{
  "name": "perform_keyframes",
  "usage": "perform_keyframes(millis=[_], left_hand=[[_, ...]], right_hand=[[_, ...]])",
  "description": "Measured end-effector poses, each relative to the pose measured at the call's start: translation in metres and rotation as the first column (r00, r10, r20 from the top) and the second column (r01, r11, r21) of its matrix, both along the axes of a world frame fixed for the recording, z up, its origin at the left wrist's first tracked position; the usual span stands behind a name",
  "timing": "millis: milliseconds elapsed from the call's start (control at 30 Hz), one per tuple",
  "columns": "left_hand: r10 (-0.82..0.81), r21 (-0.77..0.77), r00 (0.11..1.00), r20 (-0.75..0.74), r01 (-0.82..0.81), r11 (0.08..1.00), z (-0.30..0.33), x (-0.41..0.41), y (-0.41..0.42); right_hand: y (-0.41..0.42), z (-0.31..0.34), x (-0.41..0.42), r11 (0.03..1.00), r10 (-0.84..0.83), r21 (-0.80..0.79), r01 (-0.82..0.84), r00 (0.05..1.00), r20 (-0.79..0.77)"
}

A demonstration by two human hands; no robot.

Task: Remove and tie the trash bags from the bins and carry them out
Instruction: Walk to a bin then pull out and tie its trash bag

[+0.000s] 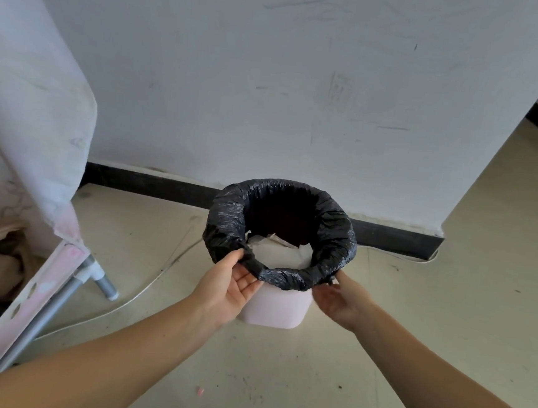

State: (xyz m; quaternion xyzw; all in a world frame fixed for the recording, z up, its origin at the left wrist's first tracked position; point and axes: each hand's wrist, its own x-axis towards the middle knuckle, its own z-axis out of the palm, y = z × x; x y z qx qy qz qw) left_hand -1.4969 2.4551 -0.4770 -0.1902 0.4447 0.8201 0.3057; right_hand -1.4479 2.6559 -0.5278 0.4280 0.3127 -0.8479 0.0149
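Note:
A small pale pink bin (276,308) stands on the floor close to the wall. A black trash bag (227,219) lines it, its top folded down over the rim. White crumpled paper (278,253) lies inside the bag. My left hand (228,285) is palm up at the near-left rim, with the thumb on the folded bag edge and the fingers under it. At the near-right rim, my right hand (343,301) pinches the bag's lower edge between thumb and fingers.
A pink-and-white fabric-covered rack (27,124) with grey metal legs (104,283) stands at the left. A thin white cable (142,293) runs across the floor beside the bin. The white wall with its black baseboard (152,184) is right behind. The floor opens past the wall corner at the right.

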Motion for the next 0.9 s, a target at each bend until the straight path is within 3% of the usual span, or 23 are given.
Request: perform_keyframes(millis=[67,367,533,667,767,833,900], left_hand=[[-0.034,-0.007,0.999,-0.009,0.034,0.999,0.001,0.001,0.0],[-0.049,-0.047,0.999,-0.013,0.048,0.998,-0.005,-0.002,-0.004],[0.022,-0.104,0.997,-0.072,-0.03,0.994,-0.005,-0.008,-0.006],[0.069,-0.094,0.986,-0.154,-0.084,0.992,0.002,-0.016,0.0],[0.051,-0.287,0.911,-0.41,-0.182,0.941,0.013,-0.026,0.004],[-0.097,-0.465,0.787,-0.609,-0.255,0.848,0.019,-0.035,0.006],[-0.245,-0.549,0.719,-0.651,-0.223,0.806,0.028,-0.034,0.011]], right_hand=[[0.004,-0.002,-0.007,0.998,-0.049,0.036,0.049,0.999,0.0],[0.006,-0.005,-0.006,0.983,0.076,0.159,-0.087,0.994,0.075],[0.028,0.002,-0.003,0.919,-0.29,0.28,0.279,0.957,-0.001],[0.038,0.021,0.003,0.885,-0.372,0.245,0.397,0.917,-0.142],[0.037,0.042,0.001,0.919,-0.212,0.255,0.302,0.921,-0.328],[0.035,0.059,-0.002,0.889,-0.036,0.407,0.21,0.918,-0.394],[0.026,0.073,-0.008,0.785,0.13,0.606,0.131,0.921,-0.366]])
